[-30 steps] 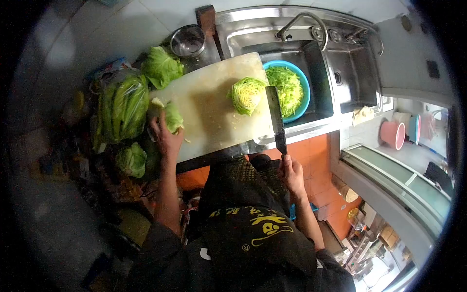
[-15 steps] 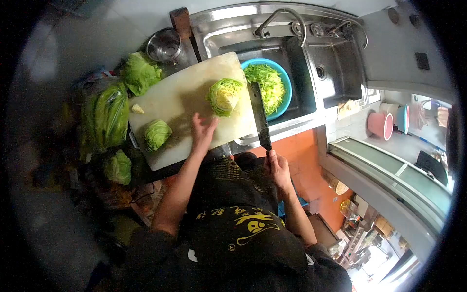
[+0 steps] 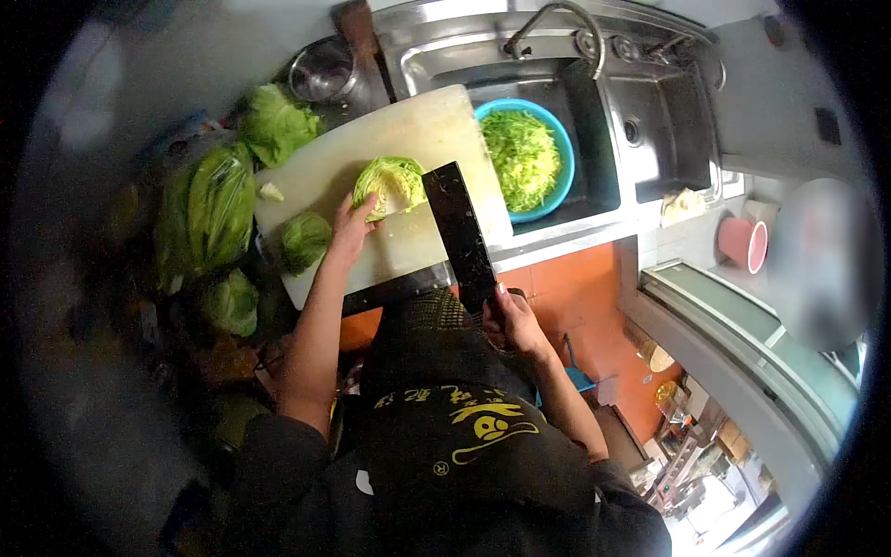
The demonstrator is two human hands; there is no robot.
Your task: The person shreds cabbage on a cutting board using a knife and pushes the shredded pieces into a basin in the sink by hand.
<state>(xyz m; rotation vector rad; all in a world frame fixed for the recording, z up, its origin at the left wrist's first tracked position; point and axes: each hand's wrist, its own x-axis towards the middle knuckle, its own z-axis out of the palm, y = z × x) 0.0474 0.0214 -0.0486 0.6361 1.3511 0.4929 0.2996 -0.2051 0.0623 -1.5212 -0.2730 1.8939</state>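
Note:
On the white cutting board [image 3: 418, 121], my left hand [image 3: 351, 227] grips a partly cut cabbage [image 3: 390, 181] from its near left side. The pale cut face of the cabbage shows, tilted up. My right hand [image 3: 512, 323] is closed round the handle of a dark, broad-bladed cleaver [image 3: 461, 227]. Its blade lies over the board's right part, the far end close beside the cabbage. A smaller cabbage piece [image 3: 304, 241] rests at the board's left. Beyond the right edge of the board, a blue basin [image 3: 563, 139] holds shredded cabbage [image 3: 520, 160].
The basin stands in the left bowl of a steel double sink [image 3: 613, 200] with a curved faucet [image 3: 594, 37]. Left of the board lie bagged green vegetables [image 3: 206, 213] and more cabbages [image 3: 278, 125]. A metal bowl [image 3: 323, 72] and a wooden handle [image 3: 355, 28] are behind it.
My left hand has moved left and taken hold of the cabbage, which has shifted left and turned over. The cleaver has swung left from the board's edge to over the board, its broad side now showing.

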